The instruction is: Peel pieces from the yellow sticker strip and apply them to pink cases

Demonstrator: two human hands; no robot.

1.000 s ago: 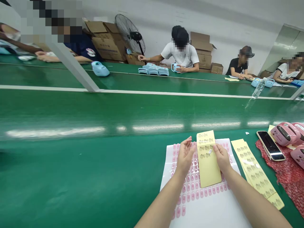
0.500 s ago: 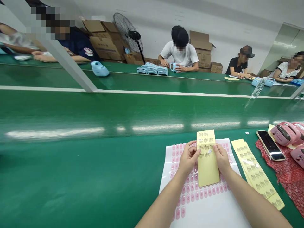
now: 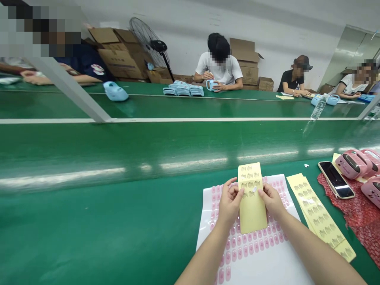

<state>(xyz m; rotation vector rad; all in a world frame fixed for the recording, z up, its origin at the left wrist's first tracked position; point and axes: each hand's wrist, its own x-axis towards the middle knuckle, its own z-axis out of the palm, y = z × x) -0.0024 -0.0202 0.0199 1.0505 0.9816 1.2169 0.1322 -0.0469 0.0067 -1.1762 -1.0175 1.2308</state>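
Between my two hands is a yellow sticker sheet (image 3: 253, 215) with rows of small printed labels on its upper part and bare backing below. My left hand (image 3: 230, 201) pinches its left edge, thumb on the front. On the right edge my right hand (image 3: 272, 200) grips it the same way. A small white piece (image 3: 254, 189) sits on the sheet near my right thumb. Beneath lies a large white sheet (image 3: 264, 265) bearing many pink oval stickers (image 3: 245, 251). More yellow label sheets (image 3: 319, 215) rest to the right of it.
A phone (image 3: 336, 180) and pink toy-like cases (image 3: 353, 164) lie at the right by red bubble wrap (image 3: 356, 213). Across the green bench (image 3: 89, 229), a rail (image 3: 178, 119) runs sideways. Several people sit beyond, with blue cases (image 3: 115, 92) and a water bottle (image 3: 319, 107).
The view has turned slightly, so most things sit further left. Both hands still hold the yellow sheet. The co-worker in white opposite has lifted one hand beside the blue case.
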